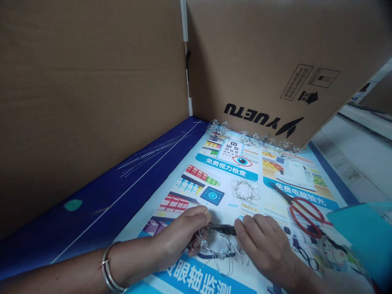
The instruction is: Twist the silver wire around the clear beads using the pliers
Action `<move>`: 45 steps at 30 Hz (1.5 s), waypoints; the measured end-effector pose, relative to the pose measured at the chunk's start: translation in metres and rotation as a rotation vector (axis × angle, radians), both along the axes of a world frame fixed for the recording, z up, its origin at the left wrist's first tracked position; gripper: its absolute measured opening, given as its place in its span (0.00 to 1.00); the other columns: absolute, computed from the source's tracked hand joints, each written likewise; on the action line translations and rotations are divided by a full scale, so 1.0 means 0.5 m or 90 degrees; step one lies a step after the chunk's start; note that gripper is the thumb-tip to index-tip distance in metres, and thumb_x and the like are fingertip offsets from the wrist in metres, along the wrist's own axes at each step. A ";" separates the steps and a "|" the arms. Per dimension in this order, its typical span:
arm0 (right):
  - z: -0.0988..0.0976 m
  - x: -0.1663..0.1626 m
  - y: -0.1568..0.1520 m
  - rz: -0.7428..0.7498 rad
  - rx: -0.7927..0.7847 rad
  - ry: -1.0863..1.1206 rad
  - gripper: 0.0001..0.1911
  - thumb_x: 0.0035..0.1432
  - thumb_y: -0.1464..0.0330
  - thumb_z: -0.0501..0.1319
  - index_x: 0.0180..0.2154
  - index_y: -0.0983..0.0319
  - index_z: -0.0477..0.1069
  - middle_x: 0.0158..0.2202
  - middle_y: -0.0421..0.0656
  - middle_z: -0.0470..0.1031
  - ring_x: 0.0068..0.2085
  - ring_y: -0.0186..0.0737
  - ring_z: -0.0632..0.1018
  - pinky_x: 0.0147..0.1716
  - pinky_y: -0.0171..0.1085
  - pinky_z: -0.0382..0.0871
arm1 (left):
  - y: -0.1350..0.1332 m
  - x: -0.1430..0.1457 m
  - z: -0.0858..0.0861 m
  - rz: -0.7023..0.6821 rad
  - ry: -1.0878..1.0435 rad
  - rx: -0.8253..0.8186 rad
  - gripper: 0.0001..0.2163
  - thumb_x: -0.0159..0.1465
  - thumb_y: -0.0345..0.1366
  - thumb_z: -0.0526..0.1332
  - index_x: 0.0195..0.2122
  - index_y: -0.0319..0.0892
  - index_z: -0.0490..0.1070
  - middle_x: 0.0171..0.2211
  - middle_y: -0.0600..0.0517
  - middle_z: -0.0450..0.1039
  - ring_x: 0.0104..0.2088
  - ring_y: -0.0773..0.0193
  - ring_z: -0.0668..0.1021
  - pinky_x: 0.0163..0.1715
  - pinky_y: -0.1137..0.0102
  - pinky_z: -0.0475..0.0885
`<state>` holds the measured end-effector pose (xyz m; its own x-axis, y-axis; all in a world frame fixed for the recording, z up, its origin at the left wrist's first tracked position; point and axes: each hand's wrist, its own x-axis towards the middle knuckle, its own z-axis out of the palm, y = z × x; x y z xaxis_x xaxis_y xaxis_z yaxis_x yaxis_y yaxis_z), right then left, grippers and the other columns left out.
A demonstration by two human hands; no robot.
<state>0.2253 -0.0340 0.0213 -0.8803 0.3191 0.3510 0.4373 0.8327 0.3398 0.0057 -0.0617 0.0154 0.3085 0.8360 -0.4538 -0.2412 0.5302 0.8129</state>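
My left hand (pixel 183 229) pinches one side of a wire ring with clear beads (pixel 221 255), and loose wire loops hang from it over the poster. In my right hand (pixel 266 244) is a pair of dark pliers (pixel 225 229), its handles mostly hidden by my fingers. The jaws reach to the wire at my left fingertips; whether they bite on it is hidden. Just beyond my hands lies another beaded wire ring (pixel 245 190). Red-handled scissors (pixel 306 216) rest to the right, blades pointing away.
Cardboard panels (pixel 275 53) stand at the back and left. Along the back one runs a row of beaded wire pieces (pixel 260 141). Loose straight wires (pixel 153 155) lie on the blue surface at left. A teal sheet-like item (pixel 364 237) is at far right. A printed poster (pixel 211 204) covers the table.
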 end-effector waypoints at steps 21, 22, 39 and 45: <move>-0.021 -0.017 0.008 -0.089 -0.312 0.178 0.05 0.57 0.70 0.56 0.37 0.62 0.68 0.31 0.43 0.69 0.35 0.39 0.69 0.35 0.38 0.63 | 0.004 -0.009 0.002 -0.077 0.067 0.100 0.11 0.61 0.43 0.53 0.26 0.42 0.56 0.15 0.60 0.56 0.14 0.73 0.56 0.13 0.76 0.50; -0.022 -0.016 0.008 -0.093 -0.332 0.180 0.05 0.57 0.69 0.56 0.37 0.62 0.68 0.31 0.43 0.69 0.35 0.39 0.69 0.35 0.38 0.63 | 0.006 -0.011 0.002 -0.089 0.076 0.117 0.11 0.61 0.43 0.53 0.26 0.42 0.56 0.15 0.60 0.56 0.14 0.73 0.57 0.14 0.76 0.50; -0.032 -0.008 0.010 -0.095 -0.452 0.232 0.06 0.58 0.67 0.56 0.38 0.60 0.68 0.31 0.43 0.70 0.34 0.37 0.70 0.32 0.35 0.65 | 0.024 -0.029 0.006 -0.157 0.260 0.361 0.02 0.57 0.28 0.54 0.29 0.41 0.63 0.32 0.53 0.63 0.29 0.68 0.68 0.29 0.73 0.63; -0.034 -0.005 0.012 -0.105 -0.464 0.222 0.07 0.58 0.66 0.55 0.38 0.60 0.68 0.32 0.42 0.70 0.34 0.36 0.71 0.31 0.35 0.65 | 0.024 -0.030 0.012 -0.155 0.284 0.402 0.04 0.55 0.28 0.57 0.32 0.42 0.68 0.41 0.51 0.62 0.40 0.63 0.68 0.40 0.70 0.63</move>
